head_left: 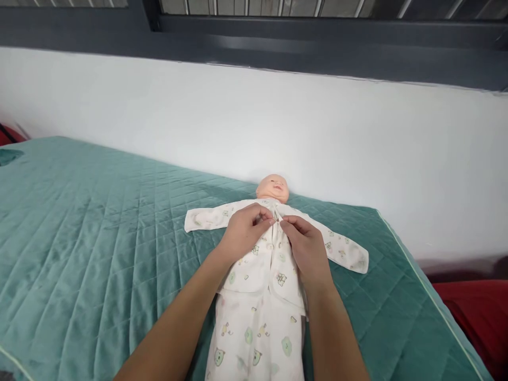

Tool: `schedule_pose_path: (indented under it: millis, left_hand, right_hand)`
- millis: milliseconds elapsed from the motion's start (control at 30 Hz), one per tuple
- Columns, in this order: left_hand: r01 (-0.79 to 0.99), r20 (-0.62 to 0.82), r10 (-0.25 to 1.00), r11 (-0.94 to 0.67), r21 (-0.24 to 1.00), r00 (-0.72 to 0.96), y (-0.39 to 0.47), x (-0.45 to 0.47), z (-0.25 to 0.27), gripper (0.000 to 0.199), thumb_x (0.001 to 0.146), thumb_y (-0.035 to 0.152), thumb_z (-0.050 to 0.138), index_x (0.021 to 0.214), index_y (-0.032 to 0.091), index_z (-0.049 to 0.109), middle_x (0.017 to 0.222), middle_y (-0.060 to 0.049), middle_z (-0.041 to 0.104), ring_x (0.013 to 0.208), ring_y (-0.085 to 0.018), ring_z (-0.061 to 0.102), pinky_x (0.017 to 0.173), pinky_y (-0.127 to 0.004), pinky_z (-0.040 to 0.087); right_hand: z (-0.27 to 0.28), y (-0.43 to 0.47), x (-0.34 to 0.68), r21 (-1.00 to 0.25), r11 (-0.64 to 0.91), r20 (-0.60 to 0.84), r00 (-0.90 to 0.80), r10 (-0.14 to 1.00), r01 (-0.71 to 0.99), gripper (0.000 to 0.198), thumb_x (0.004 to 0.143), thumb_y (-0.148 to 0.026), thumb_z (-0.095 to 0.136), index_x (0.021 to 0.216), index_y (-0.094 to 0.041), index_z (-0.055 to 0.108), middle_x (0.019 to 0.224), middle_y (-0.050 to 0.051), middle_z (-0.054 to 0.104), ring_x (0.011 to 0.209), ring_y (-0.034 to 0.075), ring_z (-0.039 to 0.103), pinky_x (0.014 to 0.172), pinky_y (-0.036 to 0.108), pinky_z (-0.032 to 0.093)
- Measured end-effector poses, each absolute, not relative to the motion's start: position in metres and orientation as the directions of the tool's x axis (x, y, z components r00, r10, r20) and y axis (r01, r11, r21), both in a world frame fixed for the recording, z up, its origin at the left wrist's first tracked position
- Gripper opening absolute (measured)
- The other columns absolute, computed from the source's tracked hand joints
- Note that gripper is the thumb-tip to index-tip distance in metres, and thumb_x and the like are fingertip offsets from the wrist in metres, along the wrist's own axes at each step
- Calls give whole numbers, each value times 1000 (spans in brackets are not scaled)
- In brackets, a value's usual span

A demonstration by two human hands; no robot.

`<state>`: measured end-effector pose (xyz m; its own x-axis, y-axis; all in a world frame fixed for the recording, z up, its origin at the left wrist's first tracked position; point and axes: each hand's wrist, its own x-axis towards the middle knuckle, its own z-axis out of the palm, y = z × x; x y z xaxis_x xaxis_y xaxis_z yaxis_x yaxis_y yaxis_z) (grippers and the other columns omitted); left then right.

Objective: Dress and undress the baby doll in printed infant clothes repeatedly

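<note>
- baby shirt: white, green animal prints; long sleeves splayed left and right; front parted at neck;
- worn by baby doll, on green quilted cover, far-centre, above matching pants;
- left hand, right hand: fingertips pinched on shirt's front edges

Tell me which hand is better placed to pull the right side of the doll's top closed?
Probably the right hand: its fingertips seem to pinch that side's front edge of the white top, while the left hand is at the opposite edge.
</note>
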<state>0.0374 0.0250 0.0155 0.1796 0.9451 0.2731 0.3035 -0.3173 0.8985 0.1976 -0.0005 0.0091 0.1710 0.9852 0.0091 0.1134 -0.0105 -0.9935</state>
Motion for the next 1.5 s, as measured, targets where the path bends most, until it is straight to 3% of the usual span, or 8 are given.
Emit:
schedule_pose_path:
  millis: [167, 433, 567, 900, 1233, 1367, 1500]
  left_hand:
    - [176, 193, 966, -223, 959, 172, 25, 35, 15, 15, 87, 35, 61, 85, 21, 65, 69, 5, 54, 61, -10, 43, 61, -25, 34]
    - [112, 158, 970, -181, 977, 185, 26, 33, 12, 15, 85, 35, 65, 86, 21, 70, 74, 3, 60, 65, -11, 47, 62, -25, 37]
    - [15, 133, 971, -139, 990, 201, 29, 30, 11, 18, 81, 38, 71, 87, 21, 73, 86, -1, 68, 76, -14, 56, 71, -27, 42]
    - [-150, 85, 948, -40, 988, 308, 35, 21, 4, 23, 71, 30, 80, 87, 18, 71, 82, -2, 68, 77, -13, 59, 72, -26, 45]
    - [-57, 88, 954, -75, 996, 285, 35, 22, 5, 18, 74, 31, 77, 83, 18, 68, 74, 1, 63, 67, -10, 52, 62, -23, 40]
    - [-53, 116, 942, -104, 993, 316, 34, 21, 7, 22, 80, 38, 71, 91, 18, 69, 83, -2, 65, 74, -12, 55, 67, -25, 42]
    - [38, 127, 951, -143, 989, 283, 31, 24, 11, 24, 77, 35, 74, 94, 20, 69, 92, -2, 68, 80, -14, 59, 71, -26, 45]
  right_hand:
    - [12, -3, 194, -995, -7, 12, 187, 982, 102, 23, 79, -41, 70, 94, -25, 75, 90, 0, 72, 84, 19, 60, 77, 30, 45]
    - [29, -13, 185, -950, -61, -11, 161, 987, 307, 25, 81, -42, 67, 101, -27, 72, 86, 0, 71, 71, 16, 59, 63, 28, 42]
    - [29, -11, 185, -954, -69, -38, 111, 993, 293, 25, 79, -40, 69, 100, -26, 69, 82, -1, 68, 68, 16, 58, 61, 28, 43]
    - [29, -12, 184, -932, -68, -41, 82, 996, 356, 27, 78, -39, 69, 101, -26, 64, 80, -2, 67, 69, 15, 59, 61, 28, 41]
    - [31, -14, 180, -899, -32, -8, 57, 998, 437, 30, 80, -38, 66, 107, -27, 59, 80, -3, 68, 70, 17, 61, 64, 29, 44]
    - [34, -16, 175, -845, -43, -1, 79, 997, 532, 32, 82, -39, 63, 111, -30, 57, 83, -4, 69, 72, 18, 63, 64, 31, 45]
    - [35, -17, 172, -808, -37, 12, 79, 997, 588, 33, 84, -36, 59, 116, -31, 56, 84, -3, 70, 74, 19, 64, 63, 31, 45]
